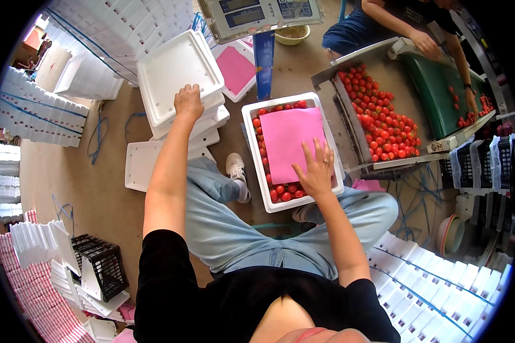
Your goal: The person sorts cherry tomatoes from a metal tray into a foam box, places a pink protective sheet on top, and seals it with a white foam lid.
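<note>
Floor: plain, brown, hard-surfaced (114, 180); loose blue straps (423, 191) lying at right, more at left. Light: bright overall, strongest at far left. Far-left stack: tall, white foam boxes (117, 28), bound with blue strapping. Left stack: white, likewise bound (40, 111). Near left: one black openwork crate (102, 266). Near right: white strapped stack (435, 291). Right: black crates (480, 166), stacked; round tubs (452, 235) beside them. Far: one pale basin (292, 40), on floor.

- A hand could pass between the white lids (180, 63) and tomato box (289, 206), above the shoe (235, 167)
- Blue post (264, 66) blocks the far edge
- Tray wall (352, 120) bounds the right
</note>
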Motion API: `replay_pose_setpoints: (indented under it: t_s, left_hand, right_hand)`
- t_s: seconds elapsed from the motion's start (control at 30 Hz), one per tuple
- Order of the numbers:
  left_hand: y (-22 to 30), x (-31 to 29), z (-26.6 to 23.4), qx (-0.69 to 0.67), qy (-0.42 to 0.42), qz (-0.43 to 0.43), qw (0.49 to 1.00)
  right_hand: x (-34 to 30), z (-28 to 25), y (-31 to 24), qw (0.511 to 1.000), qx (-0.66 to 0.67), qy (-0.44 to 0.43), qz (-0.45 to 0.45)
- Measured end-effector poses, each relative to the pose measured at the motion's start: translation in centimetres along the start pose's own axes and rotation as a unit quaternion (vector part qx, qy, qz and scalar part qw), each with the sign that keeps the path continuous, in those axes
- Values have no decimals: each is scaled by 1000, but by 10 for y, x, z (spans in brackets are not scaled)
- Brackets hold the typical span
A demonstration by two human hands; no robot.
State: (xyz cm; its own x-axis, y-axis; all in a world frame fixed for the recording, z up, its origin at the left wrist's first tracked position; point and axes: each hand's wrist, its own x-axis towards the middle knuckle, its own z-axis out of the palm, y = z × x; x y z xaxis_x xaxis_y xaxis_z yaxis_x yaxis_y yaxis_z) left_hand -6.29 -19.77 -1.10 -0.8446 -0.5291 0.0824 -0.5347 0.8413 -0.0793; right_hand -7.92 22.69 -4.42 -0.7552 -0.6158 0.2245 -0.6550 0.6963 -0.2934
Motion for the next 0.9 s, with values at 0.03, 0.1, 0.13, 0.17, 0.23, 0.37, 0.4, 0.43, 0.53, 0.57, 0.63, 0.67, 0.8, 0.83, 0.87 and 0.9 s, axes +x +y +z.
replay_pose_setpoints:
  t_s: [0.03, 0.1, 0.13, 0.17, 0.23, 0.37, 0.4, 0.43, 0.53, 0.57, 0.63, 0.67, 0.8, 0.83, 0.87, 0.9]
  left_hand:
    - [-4, 1, -2, -4, 1, 3, 1000]
    - [-6, -6, -9, -38, 15, 13, 999]
    - [-9, -10, -14, -54, 22, 17, 998]
    - [-10, -19, -21, -77, 40, 18, 996]
    - [-11, -45, -55, -125, 80, 21, 989]
    - [-34, -122, -130, -363, 146, -15, 920]
    - [-39, -151, -132, -490, 147, -32, 858]
    - [-44, -181, -138, -605, 144, -48, 781]
    - [-39, -283, -125, -774, 152, -32, 613]
    - [-12, -304, -124, -819, 129, -59, 555]
    - [4, -358, -85, -817, 25, -93, 568]
    - [3, -391, -52, -786, -41, -113, 607]
    - [53, -390, -47, -730, -164, -111, 654]
    - [51, -375, -48, -688, -222, -59, 688]
    - [46, -365, -34, -700, -258, -65, 663]
    - [48, -346, -33, -710, -294, -70, 636]
  right_hand:
    - [11, 12, 3, 1000, -9, -19, -7]
    - [21, 26, 6, 997, -29, -64, -20]
    - [18, 28, 7, 997, -39, -61, -28]
    - [14, 30, 6, 996, -32, -78, -20]
    - [6, 23, 6, 994, -20, -110, -4]
    - [-2, 11, -2, 997, 3, -69, -31]
    - [0, 6, -7, 998, 28, -47, -30]
    - [4, 0, -15, 998, 56, -25, -29]
    - [32, -26, -51, 910, 404, -93, -12]
    - [38, -32, -60, 833, 526, -156, 78]
    - [54, -46, -77, 595, 724, -262, 230]
    - [62, -51, -80, 472, 788, -309, 245]
    - [64, -67, -50, 590, 734, -254, 222]
    - [60, -72, -36, 602, 727, -235, 233]
    - [57, -77, -23, 612, 720, -219, 243]
    - [55, -81, -8, 622, 713, -202, 252]
